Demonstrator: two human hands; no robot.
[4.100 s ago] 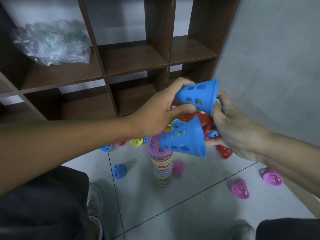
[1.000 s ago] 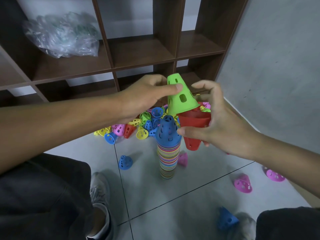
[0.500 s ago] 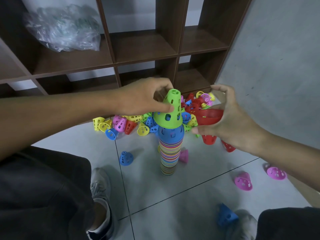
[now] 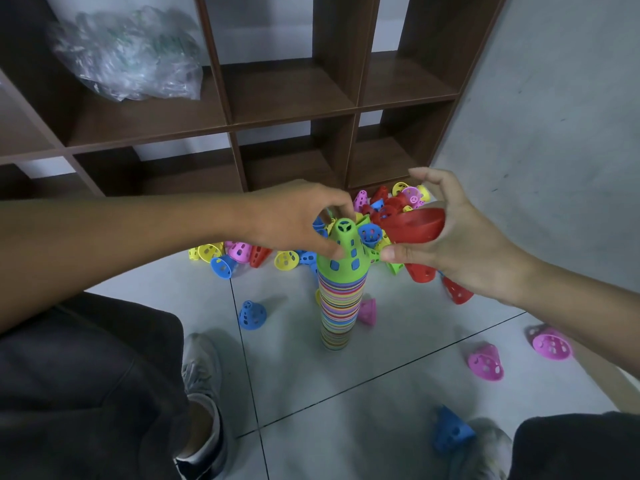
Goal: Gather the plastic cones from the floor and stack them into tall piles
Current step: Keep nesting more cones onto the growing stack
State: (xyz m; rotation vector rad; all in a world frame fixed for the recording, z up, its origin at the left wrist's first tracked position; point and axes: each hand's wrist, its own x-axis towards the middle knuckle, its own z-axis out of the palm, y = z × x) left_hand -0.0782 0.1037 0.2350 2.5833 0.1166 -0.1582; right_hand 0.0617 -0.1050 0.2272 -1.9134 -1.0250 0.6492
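Observation:
A tall striped stack of cones point(image 4: 337, 306) stands on the floor tiles at the centre. A green cone point(image 4: 344, 252) sits on its top, pushed down over the stack. My left hand point(image 4: 294, 220) pinches the green cone with thumb and fingers at its upper part. My right hand point(image 4: 460, 237), just right of the stack, grips a red cone point(image 4: 417, 226) turned with its wide rim up. Behind the stack lies a heap of loose cones point(image 4: 270, 252) in several colours.
A dark wooden shelf unit point(image 4: 291, 109) rises behind the heap, with a plastic bag point(image 4: 128, 53) in one compartment. Single cones lie around: blue point(image 4: 252, 315), pink point(image 4: 485, 362), pink point(image 4: 550, 344), blue point(image 4: 450, 434). A grey wall point(image 4: 554, 116) runs along the right. My shoes and knees are at the bottom.
The green cone has gone from my left hand's grasp in the air down onto the stack, over the blue top cone. My right hand has lifted the red cone slightly.

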